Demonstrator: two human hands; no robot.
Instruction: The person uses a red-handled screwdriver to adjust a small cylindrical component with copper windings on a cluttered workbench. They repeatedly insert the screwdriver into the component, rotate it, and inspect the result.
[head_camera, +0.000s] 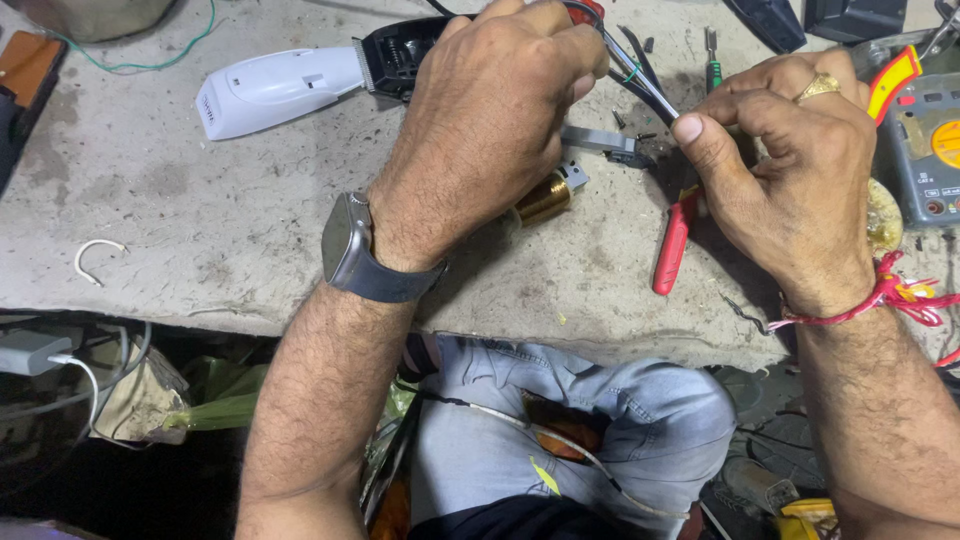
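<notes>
Head view: left hand (490, 120) clamps a copper coil (545, 198), right hand (790, 150) pinches tweezers (640, 85); opened hair trimmer (300, 85) lies unassembled on the table (150, 200).

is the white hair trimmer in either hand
No, the white hair trimmer lies on the concrete bench, behind the left hand.

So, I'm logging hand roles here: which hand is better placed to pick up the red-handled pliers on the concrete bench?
Right hand, probably: the red-handled pliers lie just beside it, while the left hand is farther away.
</notes>
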